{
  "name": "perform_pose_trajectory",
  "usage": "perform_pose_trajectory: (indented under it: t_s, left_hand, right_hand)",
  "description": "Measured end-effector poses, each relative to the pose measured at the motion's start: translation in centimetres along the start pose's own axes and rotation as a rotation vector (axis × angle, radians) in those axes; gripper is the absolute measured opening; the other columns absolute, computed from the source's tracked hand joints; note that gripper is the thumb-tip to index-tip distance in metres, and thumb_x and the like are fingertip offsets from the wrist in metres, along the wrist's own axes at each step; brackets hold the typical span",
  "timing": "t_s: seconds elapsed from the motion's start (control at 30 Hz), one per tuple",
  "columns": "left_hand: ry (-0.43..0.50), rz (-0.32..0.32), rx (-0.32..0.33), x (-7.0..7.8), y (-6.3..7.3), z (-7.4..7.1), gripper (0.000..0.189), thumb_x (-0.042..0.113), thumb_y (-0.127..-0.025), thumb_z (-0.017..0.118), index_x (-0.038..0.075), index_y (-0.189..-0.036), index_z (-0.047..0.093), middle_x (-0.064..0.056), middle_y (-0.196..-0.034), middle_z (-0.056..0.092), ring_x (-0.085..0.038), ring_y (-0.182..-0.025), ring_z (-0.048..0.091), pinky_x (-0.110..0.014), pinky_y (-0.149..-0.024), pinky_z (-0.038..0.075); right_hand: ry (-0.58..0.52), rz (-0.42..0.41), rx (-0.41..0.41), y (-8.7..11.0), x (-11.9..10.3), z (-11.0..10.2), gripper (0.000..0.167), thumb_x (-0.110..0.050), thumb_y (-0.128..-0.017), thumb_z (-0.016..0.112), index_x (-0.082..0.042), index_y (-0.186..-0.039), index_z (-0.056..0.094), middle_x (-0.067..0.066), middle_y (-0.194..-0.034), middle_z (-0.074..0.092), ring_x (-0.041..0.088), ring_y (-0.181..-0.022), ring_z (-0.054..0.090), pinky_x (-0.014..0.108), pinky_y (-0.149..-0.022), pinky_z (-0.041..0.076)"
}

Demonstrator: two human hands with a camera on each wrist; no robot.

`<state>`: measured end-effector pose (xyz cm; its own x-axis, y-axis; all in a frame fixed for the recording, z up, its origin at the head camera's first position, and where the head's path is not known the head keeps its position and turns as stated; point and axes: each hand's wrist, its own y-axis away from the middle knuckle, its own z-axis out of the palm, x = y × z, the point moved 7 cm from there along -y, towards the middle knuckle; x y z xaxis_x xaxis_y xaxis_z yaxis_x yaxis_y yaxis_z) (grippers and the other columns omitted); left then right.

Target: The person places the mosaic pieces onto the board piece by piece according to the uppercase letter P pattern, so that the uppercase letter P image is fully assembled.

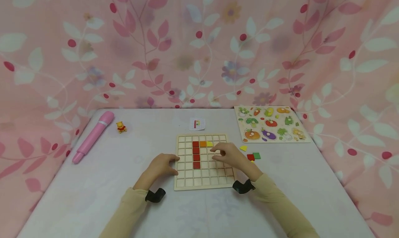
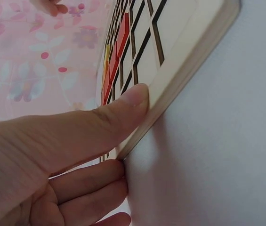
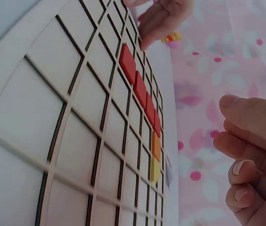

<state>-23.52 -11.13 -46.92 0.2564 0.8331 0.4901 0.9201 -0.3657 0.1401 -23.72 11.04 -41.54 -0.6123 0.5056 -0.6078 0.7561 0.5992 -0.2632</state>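
A wooden grid board [image 1: 202,177] lies in the middle of the table. On it a column of red tiles [image 1: 196,154] stands, with an orange tile [image 1: 203,144] and a yellow tile [image 1: 209,144] to the right of its top. My left hand [image 1: 169,161] grips the board's left edge, thumb [image 2: 133,101] on top and fingers below. My right hand [image 1: 219,154] hovers over the board just right of the yellow tile. Its fingers [image 3: 245,141] are loosely curled and hold nothing. The red tiles [image 3: 140,87] and my left hand [image 3: 161,21] also show in the right wrist view.
Loose yellow [image 1: 243,148], red [image 1: 250,157] and green [image 1: 257,156] tiles lie right of the board. A small pattern card [image 1: 197,124] sits behind it. A vegetable puzzle [image 1: 271,124] is at the back right, with a pink pen [image 1: 93,136] and a small bear figure [image 1: 121,127] at the left.
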Motion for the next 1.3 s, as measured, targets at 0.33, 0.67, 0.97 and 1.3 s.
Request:
perform_pose_trajectory:
  t_s: [0.33, 0.67, 0.97, 1.3]
  left_hand:
    - [0.0, -0.002, -0.006, 0.0, 0.0, -0.1, 0.056, 0.022, -0.06, 0.083, 0.008, -0.111, 0.064, -0.01, -0.114, 0.058, -0.029, -0.11, 0.048, -0.04, -0.092, 0.037]
    - [-0.005, -0.002, -0.018, 0.1, 0.0, -0.1, 0.056, 0.023, -0.059, 0.083, 0.007, -0.11, 0.064, -0.009, -0.113, 0.059, -0.03, -0.109, 0.049, -0.041, -0.092, 0.037]
    - [-0.011, -0.008, -0.017, 0.3, 0.0, -0.4, 0.056, 0.023, -0.059, 0.083, 0.007, -0.109, 0.064, -0.009, -0.112, 0.059, -0.029, -0.109, 0.049, -0.04, -0.091, 0.038]
    - [-0.012, -0.001, -0.006, 0.3, 0.0, -0.4, 0.056, 0.024, -0.059, 0.083, 0.007, -0.109, 0.065, -0.009, -0.112, 0.06, -0.028, -0.108, 0.05, -0.04, -0.091, 0.038]
  right_hand:
    - [0.099, 0.075, 0.092, 3.2, 2.3, -4.8, 0.022, -0.006, -0.076, 0.07, 0.0, -0.097, 0.067, 0.0, -0.08, 0.059, 0.006, -0.054, 0.038, 0.021, -0.044, 0.034]
    - [0.14, 0.259, -0.002, 6.2, 5.8, -7.2, 0.027, -0.002, -0.078, 0.067, 0.0, -0.105, 0.064, -0.002, -0.072, 0.051, 0.013, -0.056, 0.04, 0.022, -0.044, 0.036]
    - [0.113, 0.271, -0.024, 8.1, 8.3, -7.4, 0.028, 0.005, -0.075, 0.067, 0.003, -0.103, 0.063, 0.01, -0.088, 0.06, 0.012, -0.059, 0.041, 0.022, -0.047, 0.038]
    - [0.087, 0.398, -0.126, 8.7, 10.1, -5.9, 0.029, 0.004, -0.076, 0.066, -0.001, -0.105, 0.063, 0.008, -0.099, 0.06, 0.016, -0.067, 0.044, 0.024, -0.057, 0.043]
